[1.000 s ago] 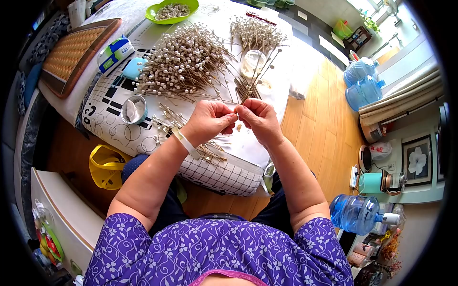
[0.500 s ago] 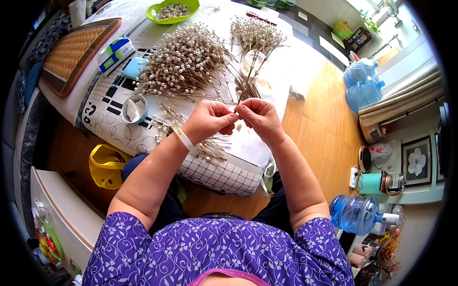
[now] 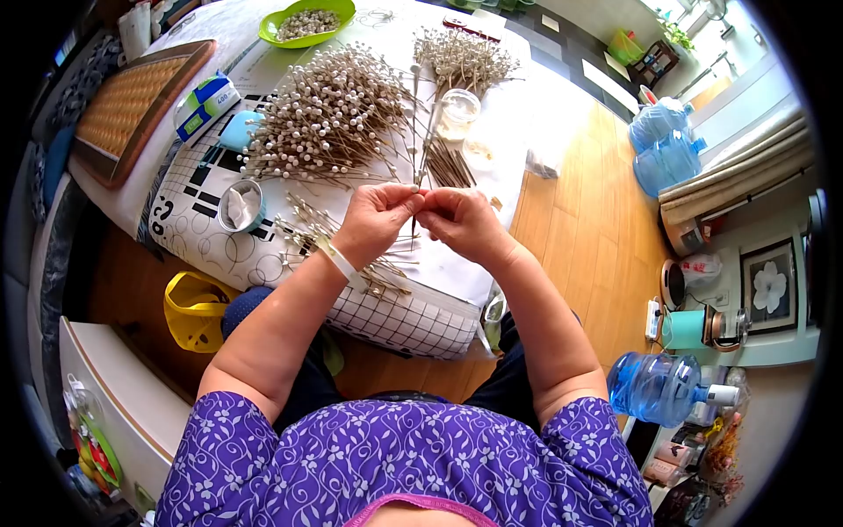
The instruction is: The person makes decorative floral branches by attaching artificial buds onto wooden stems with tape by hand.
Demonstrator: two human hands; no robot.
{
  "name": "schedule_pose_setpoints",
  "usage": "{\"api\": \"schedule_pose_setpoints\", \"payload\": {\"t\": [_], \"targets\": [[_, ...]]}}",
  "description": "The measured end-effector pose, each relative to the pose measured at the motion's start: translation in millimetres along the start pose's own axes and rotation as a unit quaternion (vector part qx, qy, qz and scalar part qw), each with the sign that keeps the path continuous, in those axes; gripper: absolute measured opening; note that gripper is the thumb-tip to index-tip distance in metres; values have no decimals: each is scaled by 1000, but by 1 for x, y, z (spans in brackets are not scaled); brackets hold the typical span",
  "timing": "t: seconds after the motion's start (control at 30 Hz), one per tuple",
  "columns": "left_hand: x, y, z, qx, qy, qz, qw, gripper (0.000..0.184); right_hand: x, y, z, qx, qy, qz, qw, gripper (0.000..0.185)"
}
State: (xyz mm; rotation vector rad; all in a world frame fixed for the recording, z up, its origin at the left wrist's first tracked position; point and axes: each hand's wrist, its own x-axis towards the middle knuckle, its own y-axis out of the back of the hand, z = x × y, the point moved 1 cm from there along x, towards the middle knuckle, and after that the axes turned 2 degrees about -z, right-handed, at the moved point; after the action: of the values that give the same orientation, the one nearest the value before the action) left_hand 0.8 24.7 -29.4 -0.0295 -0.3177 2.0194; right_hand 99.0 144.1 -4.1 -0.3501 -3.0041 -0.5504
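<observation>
Thin brown stems (image 3: pixel 428 140) rise between my fingertips, pointing away from me over the table, with a small pale tip near the far end. My left hand (image 3: pixel 378 221), with a pale band at the wrist, pinches them from the left. My right hand (image 3: pixel 463 222) pinches at the same spot, its fingers curled and touching the left ones. Beyond lies a large heap of white-beaded stems (image 3: pixel 329 114), and a smaller beaded bunch (image 3: pixel 465 57) sits behind. Close by are a bundle of bare brown sticks (image 3: pixel 450 164) and a few loose beaded stems (image 3: pixel 307 224).
A green bowl of beads (image 3: pixel 306 25), a round tin with white contents (image 3: pixel 241 206), a blue box (image 3: pixel 239 132), a tissue pack (image 3: pixel 206 105) and a clear round container (image 3: pixel 460 107) stand on the table. A yellow bag (image 3: pixel 195 312) is at left; a water jug (image 3: pixel 659 389) at right.
Both hands have shifted slightly left, and the right hand has turned over more, its knuckles now facing up. The held stems have swung from leaning right to nearly upright in view.
</observation>
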Motion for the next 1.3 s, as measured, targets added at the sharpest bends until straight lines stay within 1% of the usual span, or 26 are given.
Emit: {"api": "schedule_pose_setpoints", "payload": {"t": [0.03,0.07,0.1,0.17,0.23,0.3,0.33,0.4,0.43,0.5,0.53,0.57,0.6,0.67,0.73,0.77,0.83,0.97,1.03,1.07,1.13,1.17,1.23,1.27,1.3], "targets": [[0,0,0,-22,-20,29,999,14,1,0,0,96,-53,-11,994,7],[-1,-1,1,-32,-30,45,998,12,1,1,-4,100,-75,-3,992,7],[-1,0,2,-32,-30,46,998,12,2,0,-5,101,-75,-4,992,7],[0,1,6,-10,-50,58,997,8,2,0,-4,114,-103,12,988,9],[-1,1,7,-9,-51,62,997,6,2,-2,2,125,-91,9,988,13],[0,4,7,5,-51,60,997,6,3,-2,6,93,-75,-16,993,14],[-1,2,10,-9,-39,66,997,6,4,-3,6,92,-76,-17,993,14],[0,5,9,-20,-26,56,998,7,4,-6,5,96,-28,-18,995,13],[0,7,9,-30,-14,46,998,8,4,-7,5,98,-31,-19,995,13],[1,7,10,-50,-1,44,998,10,5,-8,5,32,4,-2,999,17],[1,8,10,-36,1,42,998,9,5,-8,2,20,8,-7,1000,15],[1,8,11,-22,2,40,999,9,5,-8,3,21,7,-7,1000,15],[0,3,14,-52,-8,29,998,9,5,-8,3,31,3,-3,999,15],[-1,1,16,-35,-17,18,999,9,5,-8,1,42,-1,1,999,15],[-1,4,12,-12,-15,-10,1000,12,4,-8,-5,102,-35,-2,994,13],[-2,4,13,-13,-14,-9,1000,12,4,-7,-7,103,-35,-3,994,13],[-2,4,18,22,-14,23,999,11,3,-3,-6,81,-84,-23,993,11],[-2,9,17,34,0,31,999,11,4,-9,-4,80,-81,-39,993,10],[-1,13,14,36,9,8,999,12,4,-13,2,121,-32,-29,992,11],[-1,13,14,36,8,8,999,12,3,-13,3,120,-32,-28,992,11],[-2,11,17,81,16,22,996,11,3,-13,3,46,-18,-40,998,8],[-2,7,18,81,15,22,996,11,4,-12,4,45,-17,-40,998,8],[-3,-2,17,-17,-37,31,999,12,4,-10,3,31,-19,-6,999,12],[-2,2,9,15,-45,35,998,12,2,-10,0,62,-29,2,998,12],[-2,4,9,15,-44,36,998,12,1,-10,-3,62,-30,1,998,12]]}}
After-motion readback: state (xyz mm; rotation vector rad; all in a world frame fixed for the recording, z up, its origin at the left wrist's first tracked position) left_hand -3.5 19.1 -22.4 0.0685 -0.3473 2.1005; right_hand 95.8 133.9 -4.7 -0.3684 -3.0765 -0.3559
